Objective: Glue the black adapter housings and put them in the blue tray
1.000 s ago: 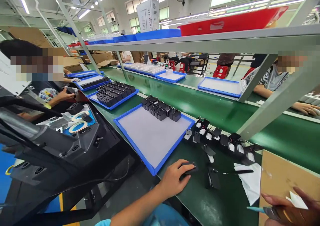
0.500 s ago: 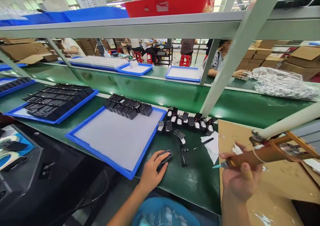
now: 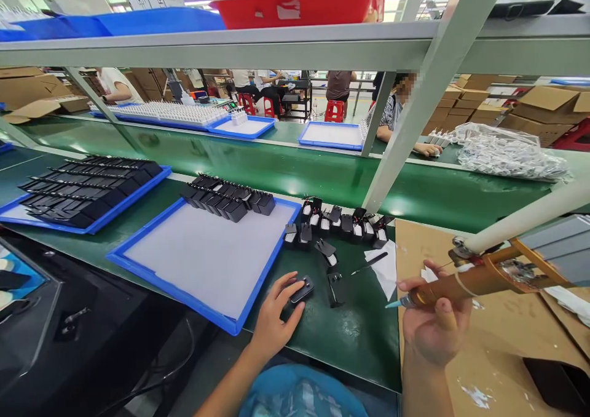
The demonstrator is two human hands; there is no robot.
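Note:
My left hand [image 3: 273,318] is over the green bench with its fingers apart. Its index fingertip touches a small black plug adapter housing [image 3: 304,289], which lies on the bench with its metal pins showing. My right hand [image 3: 431,328] is wrapped around a brown cylindrical glue gun [image 3: 445,291] with a teal tapered nozzle [image 3: 397,302] pointing left. Between the hands lie a black adapter case [image 3: 336,291] and another adapter with its lid askew [image 3: 327,253]. Behind them stand several open black adapters [image 3: 346,222] with white parts inside.
Left of my hands sits a blue-rimmed tray [image 3: 198,257] with black adapters [image 3: 228,198] at its back edge. Black tweezers [image 3: 375,260] rest near white paper [image 3: 386,275]. Cardboard [image 3: 488,337] covers the right side. A slanted post [image 3: 391,140] rises at the bench's back edge.
My left fingers have loosened and spread from the black adapter housing, which now lies flatter with its pins upward. My right hand still holds the glue gun. The view has shifted slightly.

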